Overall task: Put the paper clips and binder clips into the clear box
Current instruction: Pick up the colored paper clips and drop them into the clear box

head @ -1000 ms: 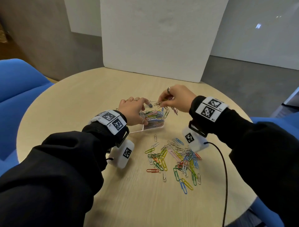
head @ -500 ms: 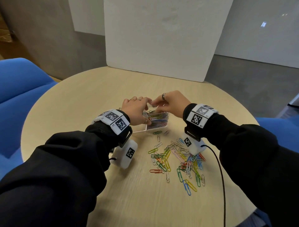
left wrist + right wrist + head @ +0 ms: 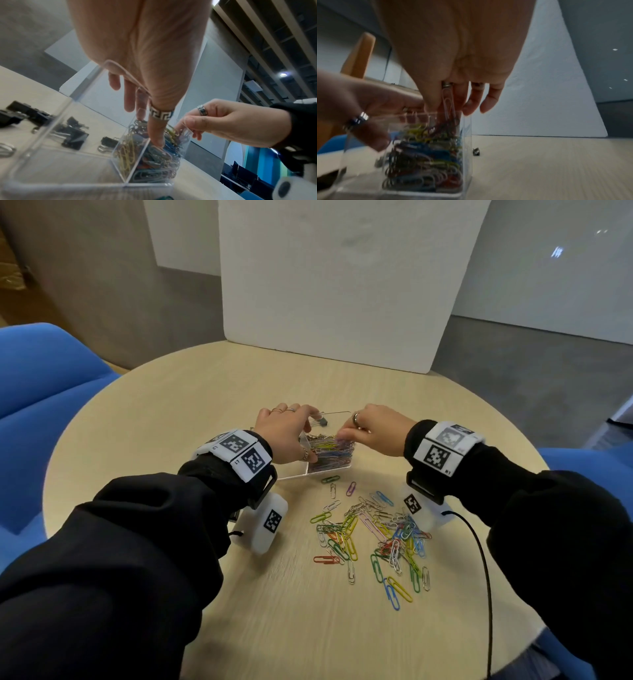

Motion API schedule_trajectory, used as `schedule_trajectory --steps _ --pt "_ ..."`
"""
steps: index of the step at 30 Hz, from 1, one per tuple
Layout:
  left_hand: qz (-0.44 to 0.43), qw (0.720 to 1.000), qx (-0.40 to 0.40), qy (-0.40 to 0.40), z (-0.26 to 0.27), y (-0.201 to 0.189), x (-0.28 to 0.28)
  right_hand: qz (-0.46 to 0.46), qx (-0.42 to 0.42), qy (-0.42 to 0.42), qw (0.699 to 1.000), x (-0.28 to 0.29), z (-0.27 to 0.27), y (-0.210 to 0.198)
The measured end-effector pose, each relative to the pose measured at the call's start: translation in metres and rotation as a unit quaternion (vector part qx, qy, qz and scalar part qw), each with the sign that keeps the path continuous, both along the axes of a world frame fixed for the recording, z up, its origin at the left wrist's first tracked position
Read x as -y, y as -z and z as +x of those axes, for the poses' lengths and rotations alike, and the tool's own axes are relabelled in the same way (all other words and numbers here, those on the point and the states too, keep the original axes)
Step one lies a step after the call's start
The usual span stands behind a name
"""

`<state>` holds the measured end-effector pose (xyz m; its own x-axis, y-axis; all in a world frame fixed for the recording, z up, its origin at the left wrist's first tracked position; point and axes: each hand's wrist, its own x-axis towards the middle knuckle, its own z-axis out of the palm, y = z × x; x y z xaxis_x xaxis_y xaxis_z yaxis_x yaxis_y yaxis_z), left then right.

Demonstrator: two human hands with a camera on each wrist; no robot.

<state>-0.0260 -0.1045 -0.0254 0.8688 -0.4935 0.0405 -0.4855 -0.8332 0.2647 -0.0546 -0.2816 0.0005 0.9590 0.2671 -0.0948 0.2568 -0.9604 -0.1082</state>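
Note:
A clear box [image 3: 294, 474] stands mid-table; its right compartment is packed with coloured paper clips [image 3: 330, 450]. My left hand [image 3: 305, 440] grips the box, thumb [image 3: 156, 135] down inside on the clips and fingers over the rim. My right hand [image 3: 346, 434] pinches a few paper clips [image 3: 448, 104] at the top of that compartment [image 3: 467, 135]. A loose pile of paper clips [image 3: 376, 529] lies in front of the box. Black binder clips [image 3: 73, 138] show through the box's wall [image 3: 54, 121]; whether they lie inside it I cannot tell.
One small binder clip [image 3: 323, 422] lies on the round wooden table [image 3: 171, 422] just beyond the box. A white board [image 3: 335, 285] stands at the far edge. Blue chairs [image 3: 44, 378] flank the table. A black cable [image 3: 483, 570] runs from my right wrist.
My right hand has come down from above the box and now holds its clips at the compartment's top. My left hand has stayed on the box.

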Motion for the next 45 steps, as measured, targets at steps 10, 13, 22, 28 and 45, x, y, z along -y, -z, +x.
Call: schedule_trajectory --steps 10,13,22,28,45 --pt "0.003 1.0 -0.001 -0.002 -0.001 0.0 0.001 0.169 0.037 0.003 0.985 0.003 0.002 -0.011" --pt "0.003 1.0 -0.002 -0.002 -0.001 0.0 0.001 0.218 0.022 -0.005 0.976 -0.004 0.001 -0.009" --pt "0.003 1.0 -0.002 0.001 0.001 0.001 0.0 0.192 0.038 0.006 0.981 0.001 0.001 -0.005" --pt "0.003 1.0 -0.001 0.002 0.001 0.001 0.0 0.306 0.043 0.046 0.95 -0.007 0.004 0.0" --pt "-0.003 1.0 -0.002 0.005 0.001 0.001 -0.001 0.189 0.069 0.023 0.979 -0.021 0.001 0.019"
